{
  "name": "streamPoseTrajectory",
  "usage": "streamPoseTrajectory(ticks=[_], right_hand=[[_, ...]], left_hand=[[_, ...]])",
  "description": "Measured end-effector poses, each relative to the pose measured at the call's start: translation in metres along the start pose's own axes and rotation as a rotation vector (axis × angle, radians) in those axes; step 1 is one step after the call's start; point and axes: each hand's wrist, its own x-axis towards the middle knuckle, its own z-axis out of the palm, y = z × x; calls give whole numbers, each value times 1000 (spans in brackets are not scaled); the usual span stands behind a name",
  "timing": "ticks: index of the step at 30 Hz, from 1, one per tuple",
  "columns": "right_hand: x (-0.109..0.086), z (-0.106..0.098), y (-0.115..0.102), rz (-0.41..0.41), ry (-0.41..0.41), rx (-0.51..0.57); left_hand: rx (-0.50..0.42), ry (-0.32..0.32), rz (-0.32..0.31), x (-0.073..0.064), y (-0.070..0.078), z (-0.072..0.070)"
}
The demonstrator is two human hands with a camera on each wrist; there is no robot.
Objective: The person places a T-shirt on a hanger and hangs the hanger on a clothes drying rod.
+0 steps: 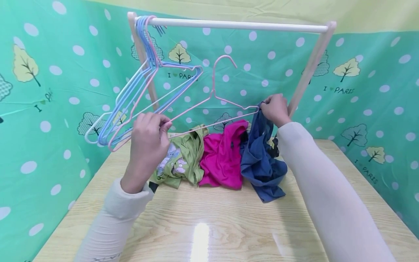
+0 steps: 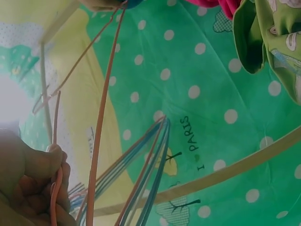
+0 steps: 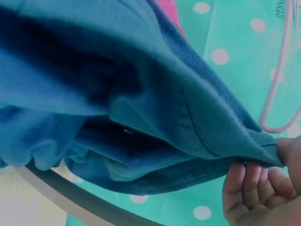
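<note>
One white rail (image 1: 235,24) stands between two wooden posts (image 1: 311,65), one at each end of it. At the rail's left end hang one pink hanger (image 1: 158,63) and several blue hangers (image 1: 150,54), too overlapped to count. Below the rail are one loose pink hanger (image 1: 213,80), one left hand (image 1: 148,140), one right hand (image 1: 276,108) and three garments: one green garment (image 1: 188,154), one magenta garment (image 1: 222,158), one blue garment (image 1: 262,160).
</note>
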Motion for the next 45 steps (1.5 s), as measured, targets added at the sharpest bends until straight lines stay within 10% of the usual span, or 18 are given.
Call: streamPoseTrajectory(ticks=[28,45], right_hand=[[-4,10,-6,-192,107,-374],[-8,10,-12,-171,27,9]], left_hand=[[-13,-51,-130,-8,27,10],[-7,-61,-111,-15,32,22]])
